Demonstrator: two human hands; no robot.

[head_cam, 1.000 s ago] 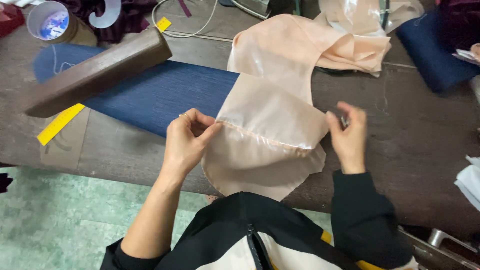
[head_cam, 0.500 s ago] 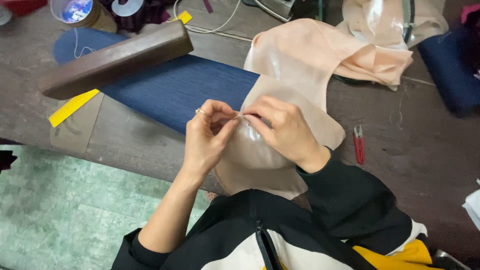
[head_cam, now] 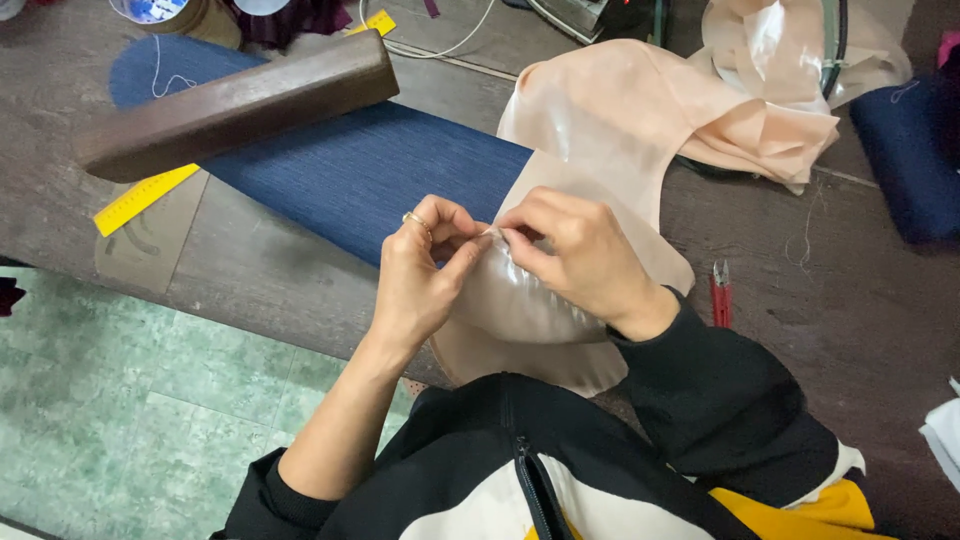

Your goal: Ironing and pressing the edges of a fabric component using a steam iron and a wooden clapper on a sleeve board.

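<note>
At the table's near edge, from the head view, I see both hands meet over the peach fabric [head_cam: 600,130]. My left hand [head_cam: 425,270], a ring on one finger, has thumb and forefinger pinched together on a fold of the fabric; the right hand [head_cam: 575,255] pinches the same fold just beside it, fingertips nearly touching the left's. The fabric drapes from the table [head_cam: 250,270] edge back across a blue cloth [head_cam: 350,170]. A wooden block [head_cam: 240,100] lies on the blue cloth, over a yellow ruler [head_cam: 140,198]. Red snips [head_cam: 721,290] lie right of the fabric, apart from it.
</note>
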